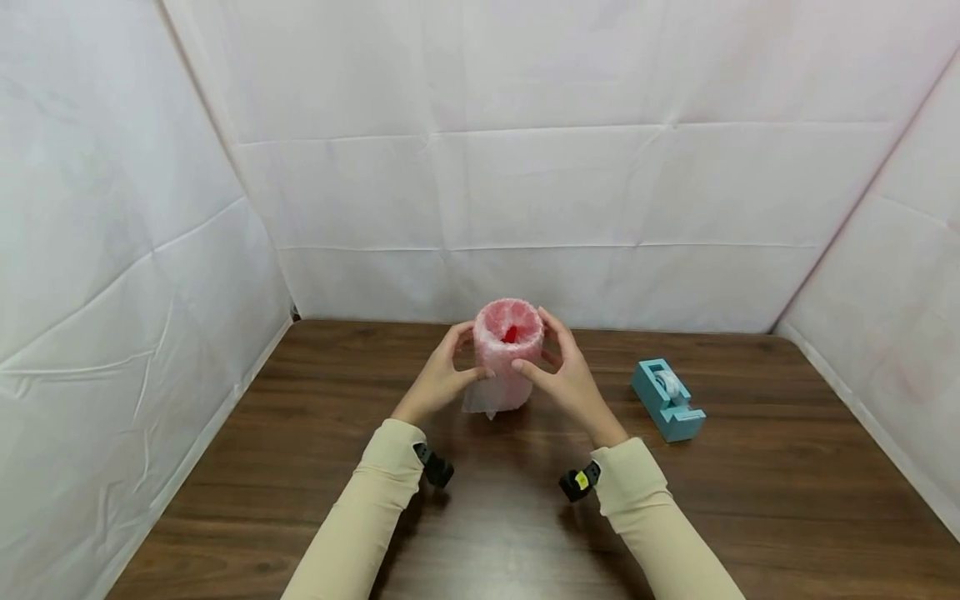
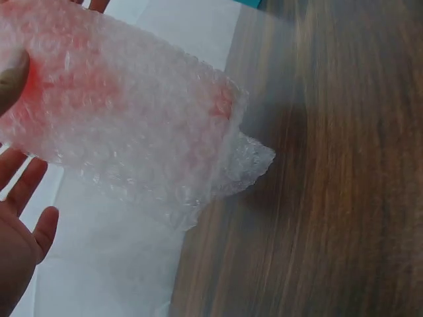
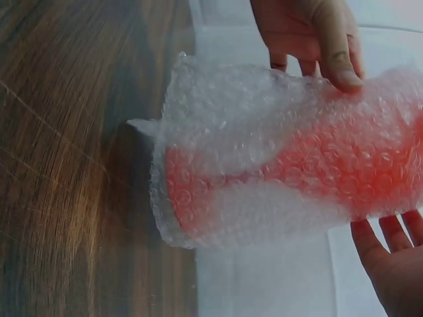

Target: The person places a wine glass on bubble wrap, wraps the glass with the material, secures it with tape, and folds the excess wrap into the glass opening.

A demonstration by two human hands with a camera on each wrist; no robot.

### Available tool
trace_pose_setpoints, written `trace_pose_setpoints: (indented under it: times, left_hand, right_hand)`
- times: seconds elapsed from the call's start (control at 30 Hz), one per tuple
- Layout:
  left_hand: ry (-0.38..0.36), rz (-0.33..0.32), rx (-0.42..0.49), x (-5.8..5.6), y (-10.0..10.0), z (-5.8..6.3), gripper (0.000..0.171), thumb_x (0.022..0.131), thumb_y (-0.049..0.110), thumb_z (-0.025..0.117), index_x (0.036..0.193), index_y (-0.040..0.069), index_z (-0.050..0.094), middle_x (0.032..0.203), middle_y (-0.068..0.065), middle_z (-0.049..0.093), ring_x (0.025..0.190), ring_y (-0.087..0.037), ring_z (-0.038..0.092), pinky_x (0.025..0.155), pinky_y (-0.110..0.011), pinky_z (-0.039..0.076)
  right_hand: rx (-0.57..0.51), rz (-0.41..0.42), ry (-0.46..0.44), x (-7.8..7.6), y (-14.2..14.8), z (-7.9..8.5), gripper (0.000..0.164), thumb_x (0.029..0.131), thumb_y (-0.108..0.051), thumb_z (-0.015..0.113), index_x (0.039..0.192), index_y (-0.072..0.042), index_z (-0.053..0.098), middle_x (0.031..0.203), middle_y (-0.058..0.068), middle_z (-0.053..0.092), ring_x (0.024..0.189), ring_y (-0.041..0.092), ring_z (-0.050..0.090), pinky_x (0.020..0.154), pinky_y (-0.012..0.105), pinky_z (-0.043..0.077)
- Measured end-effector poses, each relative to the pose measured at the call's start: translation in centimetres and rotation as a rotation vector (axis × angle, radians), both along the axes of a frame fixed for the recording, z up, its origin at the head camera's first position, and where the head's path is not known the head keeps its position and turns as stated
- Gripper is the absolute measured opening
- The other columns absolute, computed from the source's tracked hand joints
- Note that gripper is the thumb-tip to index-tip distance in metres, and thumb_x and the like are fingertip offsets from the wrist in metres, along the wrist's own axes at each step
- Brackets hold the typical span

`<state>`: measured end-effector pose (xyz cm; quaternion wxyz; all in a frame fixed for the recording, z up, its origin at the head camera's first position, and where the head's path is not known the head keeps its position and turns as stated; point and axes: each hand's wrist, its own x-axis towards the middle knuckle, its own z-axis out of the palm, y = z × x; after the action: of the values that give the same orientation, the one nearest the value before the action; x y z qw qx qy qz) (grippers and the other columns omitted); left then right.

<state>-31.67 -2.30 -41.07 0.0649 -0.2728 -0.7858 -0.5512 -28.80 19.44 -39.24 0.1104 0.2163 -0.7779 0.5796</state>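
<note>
A tall roll of bubble wrap [image 1: 513,375] with a red object inside stands upright between my hands at the middle of the table. Red shows through the layers, and a red piece [image 1: 510,335] is visible down the open top. My left hand [image 1: 438,379] holds the roll's left side, its thumb towards me beside a loose flap of wrap. From the right, my right hand [image 1: 570,379] grips it, thumb on the near face and fingers round the far side. A wrap tail [image 2: 248,162] sticks out at the lower end, close over the wood. The red object's kind is hidden.
A light-blue tape dispenser [image 1: 667,400] with a roll of clear tape sits to the right of my right hand. White cloth walls [image 1: 480,192] enclose the dark wooden table [image 1: 337,500] at the back and both sides.
</note>
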Motion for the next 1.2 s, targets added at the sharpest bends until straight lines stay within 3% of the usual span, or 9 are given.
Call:
trace_pose_setpoints:
  times: [0.3, 0.53, 0.93, 1.2]
  left_hand:
    - [0.02, 0.043, 0.013, -1.5, 1.1, -0.2, 0.064, 0.085, 0.007, 0.07, 0.142, 0.006, 0.04, 0.134, -0.016, 0.054, 0.126, -0.03, 0.051, 0.106, -0.045, 0.04]
    - [-0.034, 0.056, 0.027, -1.7, 1.5, -0.4, 0.064, 0.089, 0.004, 0.065, 0.145, 0.007, 0.035, 0.141, -0.016, 0.047, 0.13, -0.031, 0.047, 0.106, -0.044, 0.041]
    - [-0.029, 0.076, 0.053, -2.1, 1.7, -0.8, 0.058, 0.09, 0.004, 0.064, 0.142, 0.004, 0.04, 0.14, -0.02, 0.049, 0.13, -0.036, 0.047, 0.109, -0.048, 0.035]
    - [-0.104, 0.043, -0.016, -1.3, 0.9, -1.2, 0.069, 0.1, 0.012, 0.051, 0.155, 0.01, 0.01, 0.157, -0.015, 0.027, 0.143, -0.031, 0.03, 0.112, -0.047, 0.031]
  right_hand:
    - [-0.044, -0.068, -0.051, -1.5, -0.4, -0.5, 0.08, 0.088, -0.018, 0.07, 0.152, -0.009, 0.023, 0.149, 0.013, 0.032, 0.135, 0.03, 0.034, 0.11, 0.051, 0.034]
    - [-0.065, -0.08, -0.063, -2.3, -0.6, -0.9, 0.079, 0.088, -0.018, 0.07, 0.151, -0.009, 0.023, 0.145, 0.014, 0.034, 0.133, 0.029, 0.034, 0.11, 0.052, 0.034]
    - [-0.028, -0.101, -0.097, -2.8, -0.4, -1.4, 0.077, 0.089, -0.023, 0.069, 0.151, -0.014, 0.026, 0.149, 0.012, 0.033, 0.136, 0.029, 0.034, 0.11, 0.049, 0.034]
    - [0.09, -0.095, -0.197, -2.1, 0.5, -1.1, 0.074, 0.095, -0.034, 0.06, 0.154, -0.014, 0.02, 0.157, 0.011, 0.025, 0.144, 0.031, 0.026, 0.111, 0.053, 0.031]
